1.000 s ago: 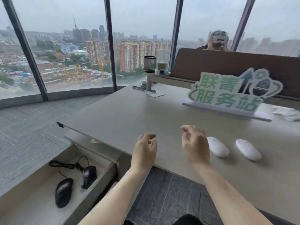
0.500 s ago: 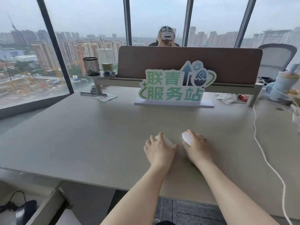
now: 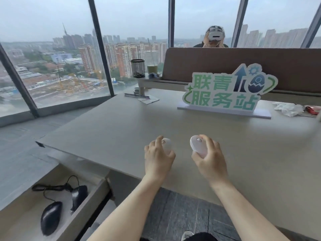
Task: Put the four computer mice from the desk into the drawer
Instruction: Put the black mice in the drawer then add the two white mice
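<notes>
My left hand [image 3: 159, 157] grips a white mouse [image 3: 167, 145] above the grey desk [image 3: 112, 129], near its front edge. My right hand [image 3: 211, 159] holds a second white mouse [image 3: 197, 145], lifted and tilted so its scroll wheel faces me. Below the desk at lower left the drawer [image 3: 86, 204] stands pulled out. Two black wired mice lie in it: one [image 3: 50, 217] toward the front, the other [image 3: 79, 194] against the right wall, their cables looped behind.
A green and white sign [image 3: 225, 92] stands on the desk behind my hands. Crumpled paper [image 3: 289, 108] lies at the right, leaflets [image 3: 147, 99] at the back left, a mesh pen cup [image 3: 137, 68] on a shelf. Beyond a brown partition [image 3: 243, 66] sits a person with a headset.
Both hands closed on the white mice and lifted them off the desk, drawing back toward me. My view swung left, so the open drawer shows again.
</notes>
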Tool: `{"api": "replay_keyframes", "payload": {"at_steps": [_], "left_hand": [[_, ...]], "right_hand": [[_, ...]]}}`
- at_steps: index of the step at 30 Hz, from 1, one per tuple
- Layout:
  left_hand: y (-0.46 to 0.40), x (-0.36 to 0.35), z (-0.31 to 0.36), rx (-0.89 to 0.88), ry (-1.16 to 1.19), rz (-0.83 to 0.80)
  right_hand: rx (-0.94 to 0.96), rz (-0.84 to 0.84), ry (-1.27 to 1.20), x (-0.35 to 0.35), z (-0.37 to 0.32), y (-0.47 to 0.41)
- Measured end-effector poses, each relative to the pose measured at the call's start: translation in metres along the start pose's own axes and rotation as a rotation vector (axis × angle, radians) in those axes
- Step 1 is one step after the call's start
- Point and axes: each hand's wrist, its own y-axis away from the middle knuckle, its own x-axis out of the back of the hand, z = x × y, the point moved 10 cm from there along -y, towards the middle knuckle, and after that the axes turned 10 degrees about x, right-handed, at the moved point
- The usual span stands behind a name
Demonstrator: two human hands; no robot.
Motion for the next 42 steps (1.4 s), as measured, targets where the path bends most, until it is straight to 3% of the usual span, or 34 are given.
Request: {"api": "replay_keyframes", "payload": {"at_steps": [7, 12, 15, 21, 27, 30, 33, 37, 42], "left_hand": [[0.012, 0.192, -0.187, 0.282, -0.075, 0.321], [0.041, 0.256, -0.345, 0.677, -0.315, 0.217], [0.055, 0.271, -0.411, 0.816, -0.398, 0.161], [0.053, 0.277, -0.474, 0.943, -0.501, 0.074], [0.041, 0.254, -0.504, 0.985, -0.55, -0.102], [0.042, 0.243, -0.521, 1.005, -0.551, -0.183], [0.041, 0.25, -0.513, 1.014, -0.483, -0.124], [0.028, 0.29, -0.466, 0.822, -0.356, 0.129], [0.065, 0.362, -0.412, 0.492, -0.083, 0.61]], "right_hand": [[0.322, -0.494, -0.165, -0.183, -0.185, 0.067], [0.46, -0.792, -0.15, -0.301, -0.274, 0.146], [0.43, -0.982, -0.087, -0.362, -0.292, 0.188], [0.389, -1.24, 0.117, -0.441, -0.297, 0.239], [0.468, -1.462, 0.254, -0.475, -0.292, 0.277], [0.496, -1.484, 0.336, -0.48, -0.285, 0.281], [0.473, -1.46, 0.332, -0.478, -0.284, 0.279], [0.465, -1.235, 0.096, -0.454, -0.302, 0.251], [0.471, -0.937, -0.259, -0.385, -0.312, 0.23]]}}
